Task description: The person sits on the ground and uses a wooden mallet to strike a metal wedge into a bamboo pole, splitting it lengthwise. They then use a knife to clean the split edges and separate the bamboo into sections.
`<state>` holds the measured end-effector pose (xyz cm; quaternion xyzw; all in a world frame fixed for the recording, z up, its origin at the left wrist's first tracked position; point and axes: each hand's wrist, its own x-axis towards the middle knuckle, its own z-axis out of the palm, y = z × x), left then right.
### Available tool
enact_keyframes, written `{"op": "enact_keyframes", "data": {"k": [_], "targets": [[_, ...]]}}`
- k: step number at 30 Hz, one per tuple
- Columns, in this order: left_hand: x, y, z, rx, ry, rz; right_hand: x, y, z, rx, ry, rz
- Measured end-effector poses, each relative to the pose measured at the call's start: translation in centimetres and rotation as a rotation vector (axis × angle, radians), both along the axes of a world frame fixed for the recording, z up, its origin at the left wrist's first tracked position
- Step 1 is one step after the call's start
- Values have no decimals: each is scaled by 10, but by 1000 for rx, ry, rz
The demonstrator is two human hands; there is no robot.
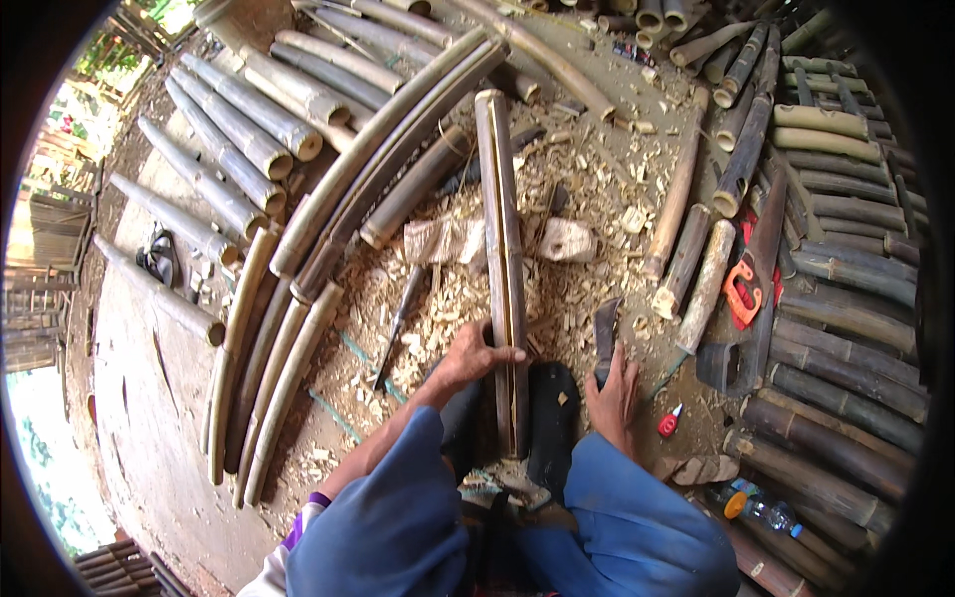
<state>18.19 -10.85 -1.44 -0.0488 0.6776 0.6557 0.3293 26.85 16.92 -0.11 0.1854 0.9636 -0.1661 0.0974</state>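
Between my knees lies a dark bamboo pole (494, 189) with a long slit down its length, resting across a pale wooden block (569, 242). My left hand (476, 356) is closed round the pole's nearer part, thumb laid over the top. To the right, my right hand (614, 390) grips the dark handle of a broad-bladed knife (605, 326), which is held low by the ground with its blade pointing away from me. Its fingers partly hide the handle. My dark-covered feet (553, 413) stand on both sides of the pole's near end.
Wood chips (438, 298) cover the ground around the block. A long dark tool (400, 323) lies left of the pole. Split bamboo lengths (288, 388) are stacked at left. On the right are an orange-handled saw (744, 289), a small red bottle (670, 420), a plastic bottle (766, 512) and bamboo rows (836, 363).
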Motion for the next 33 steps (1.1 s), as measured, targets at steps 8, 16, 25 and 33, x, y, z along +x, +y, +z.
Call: {"op": "enact_keyframes", "data": {"k": [8,16,25,33], "targets": [[-15,-5,22,228,18,89,-10,-11,22,-245,317,114],[-83,17,100,335,179,-16,-44,-44,63,-1306,-119,368],[-64,40,86,513,-49,118,-27,-55,66,-1120,-23,229],[-56,73,88,54,355,94,-59,-62,53,-1246,285,108]]}}
